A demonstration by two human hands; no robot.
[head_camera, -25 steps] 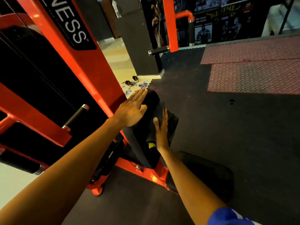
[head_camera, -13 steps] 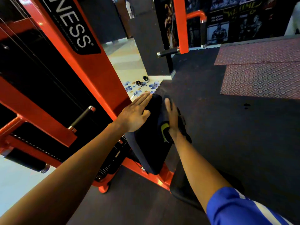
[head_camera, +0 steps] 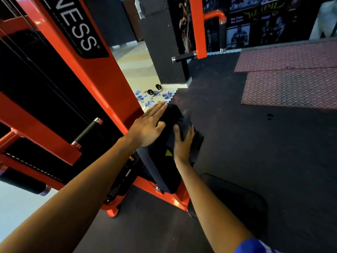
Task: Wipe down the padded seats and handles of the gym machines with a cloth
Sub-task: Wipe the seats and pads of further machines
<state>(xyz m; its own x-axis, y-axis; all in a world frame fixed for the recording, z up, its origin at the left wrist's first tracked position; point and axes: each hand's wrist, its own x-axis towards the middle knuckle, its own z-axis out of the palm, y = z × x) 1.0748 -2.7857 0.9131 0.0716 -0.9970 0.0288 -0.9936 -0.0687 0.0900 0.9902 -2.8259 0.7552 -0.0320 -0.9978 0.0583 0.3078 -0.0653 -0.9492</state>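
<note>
Pressing the cloth (head_camera: 197, 141) on the pad (head_camera: 160, 172) with my right hand (head_camera: 182, 145), I should rub slowly; my flat, empty left hand (head_camera: 145, 128) steadies it.

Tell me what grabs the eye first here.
The bright orange machine frame dominates the left. At centre, the left hand lies flat on the black back pad while the right hand presses a dark cloth against it. Red diamond-pattern mats fill the upper right.
</note>
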